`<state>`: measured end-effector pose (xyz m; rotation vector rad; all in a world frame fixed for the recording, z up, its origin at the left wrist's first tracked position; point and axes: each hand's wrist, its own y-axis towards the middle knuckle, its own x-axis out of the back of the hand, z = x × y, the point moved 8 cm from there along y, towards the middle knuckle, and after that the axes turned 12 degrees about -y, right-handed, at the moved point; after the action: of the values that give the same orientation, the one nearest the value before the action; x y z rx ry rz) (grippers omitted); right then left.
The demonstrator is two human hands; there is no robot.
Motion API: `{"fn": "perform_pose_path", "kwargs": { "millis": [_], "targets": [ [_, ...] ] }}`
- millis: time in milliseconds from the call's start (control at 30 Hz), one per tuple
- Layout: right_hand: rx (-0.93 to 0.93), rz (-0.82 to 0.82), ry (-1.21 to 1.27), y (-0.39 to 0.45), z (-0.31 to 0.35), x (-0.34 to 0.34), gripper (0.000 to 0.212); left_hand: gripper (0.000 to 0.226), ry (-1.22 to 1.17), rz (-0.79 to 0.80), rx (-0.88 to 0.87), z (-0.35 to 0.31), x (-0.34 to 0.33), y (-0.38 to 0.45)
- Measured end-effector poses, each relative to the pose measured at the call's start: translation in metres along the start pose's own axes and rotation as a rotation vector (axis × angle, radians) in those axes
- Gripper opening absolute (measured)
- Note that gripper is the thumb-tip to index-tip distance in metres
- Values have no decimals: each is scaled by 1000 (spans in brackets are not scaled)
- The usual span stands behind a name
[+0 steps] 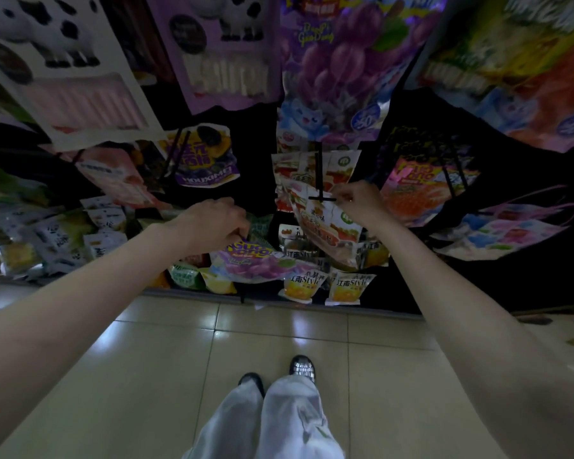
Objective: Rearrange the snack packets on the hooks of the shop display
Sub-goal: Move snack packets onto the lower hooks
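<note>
Much of the dark display [252, 150] is lost in shadow, and the large packets along the top edge are cut off by the frame, so a full count cannot be given. Two cow-printed packets [226, 51] can be made out at upper left, and one grape packet [338, 64] beside them. Print on the small packets at far left is too blurred to be read.

The left hand [212, 223] is curled round the top of a purple snack packet [256, 263], which is held low in front of the display, just above two yellow packets [304, 284] on the bottom row. The fingers are turned away, so the exact grip is hidden.

The right hand [355, 200] is seen pinching the top of a red-and-white packet [328, 226] at the crossbar tip of a black hook [319, 180]; whether the packet is threaded on the hook cannot be told. More red-and-white packets hang behind on the same hook, their number unclear.

Two shoes [277, 376] are visible on the tiled floor [279, 332].
</note>
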<state>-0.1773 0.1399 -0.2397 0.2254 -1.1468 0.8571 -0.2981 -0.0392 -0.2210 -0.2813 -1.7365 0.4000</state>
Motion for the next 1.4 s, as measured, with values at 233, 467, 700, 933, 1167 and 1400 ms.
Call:
{"fn": "perform_pose_path", "kwargs": {
  "millis": [233, 467, 700, 933, 1167, 1400],
  "targets": [
    [58, 2, -121, 6, 9, 4, 23, 19, -24, -28, -5, -2, 5, 2],
    [78, 3, -62, 16, 15, 11, 27, 19, -66, -41, 5, -4, 6, 3],
    [55, 45, -104, 19, 12, 7, 28, 20, -86, -50, 7, -4, 10, 0],
    [33, -28, -139, 28, 13, 13, 29, 21, -109, -70, 13, -6, 10, -2],
    [-52, -325, -32, 10, 7, 35, 20, 10, -524, -181, -1, -4, 26, -12],
    [96, 12, 244, -90, -13, 0, 39, 13, -709, -112, -71, -66, 45, 15]
  ]
}}
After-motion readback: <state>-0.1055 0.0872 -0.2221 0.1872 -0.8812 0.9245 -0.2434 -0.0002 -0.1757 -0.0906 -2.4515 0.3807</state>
